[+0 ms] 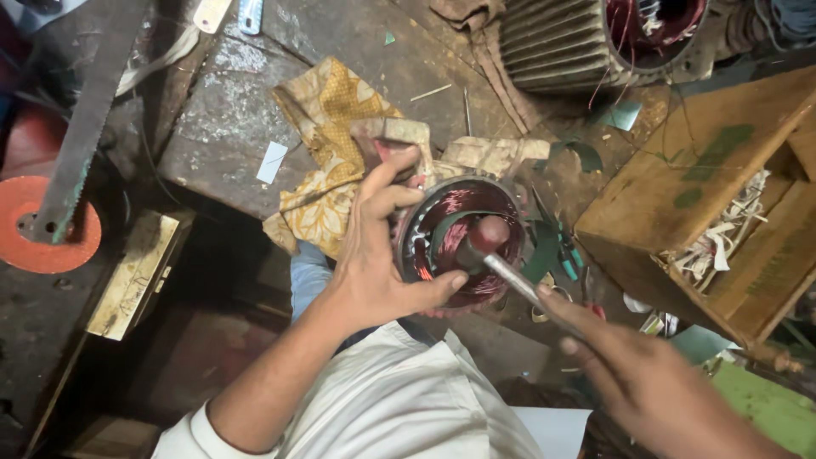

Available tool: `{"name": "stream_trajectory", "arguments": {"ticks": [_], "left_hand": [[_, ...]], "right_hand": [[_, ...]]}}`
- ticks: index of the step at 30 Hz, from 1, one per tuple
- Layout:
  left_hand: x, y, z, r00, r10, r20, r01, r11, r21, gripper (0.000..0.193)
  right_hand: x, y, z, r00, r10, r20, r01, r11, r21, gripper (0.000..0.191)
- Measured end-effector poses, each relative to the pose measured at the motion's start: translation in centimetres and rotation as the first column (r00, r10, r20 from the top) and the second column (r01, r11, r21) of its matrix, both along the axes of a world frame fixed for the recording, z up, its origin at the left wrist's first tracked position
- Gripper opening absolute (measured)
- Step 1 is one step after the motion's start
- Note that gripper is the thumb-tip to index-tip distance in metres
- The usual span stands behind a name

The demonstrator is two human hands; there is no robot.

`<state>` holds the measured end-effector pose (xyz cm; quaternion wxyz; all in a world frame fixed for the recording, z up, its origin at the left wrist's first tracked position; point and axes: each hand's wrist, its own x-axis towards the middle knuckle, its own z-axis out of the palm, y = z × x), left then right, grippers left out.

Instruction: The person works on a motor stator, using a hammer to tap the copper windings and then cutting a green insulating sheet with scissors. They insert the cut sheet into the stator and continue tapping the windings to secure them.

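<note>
My left hand grips the rim of a round motor stator wound with reddish copper wire, holding it on its side in front of me. My right hand holds the metal handle of a hammer-like tool, whose dark head sits inside the stator's bore against the windings. A yellow patterned cloth lies under and behind the stator on a worn dark work surface.
A finned grey motor housing with copper windings lies at the top right. A wooden box holding white scraps stands at the right. Pliers with green handles lie beside the stator. An orange disc sits at the left.
</note>
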<state>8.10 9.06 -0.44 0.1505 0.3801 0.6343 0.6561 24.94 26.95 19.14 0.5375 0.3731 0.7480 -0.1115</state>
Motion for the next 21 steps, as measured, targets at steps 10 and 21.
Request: {"name": "stream_trajectory", "arguments": {"ticks": [10, 21], "left_hand": [[-0.1, 0.2, -0.4, 1.0, -0.003, 0.015, 0.003, 1.0, 0.014, 0.094], [0.0, -0.1, 0.1, 0.999, 0.016, -0.032, -0.017, 1.0, -0.026, 0.089]], "right_hand": [[10.4, 4.3, -1.8, 0.876, 0.04, -0.48, -0.101, 0.99, -0.101, 0.066], [11.2, 5.8, -0.2, 0.758, 0.395, -0.519, -0.431, 0.901, 0.056, 0.072]]}}
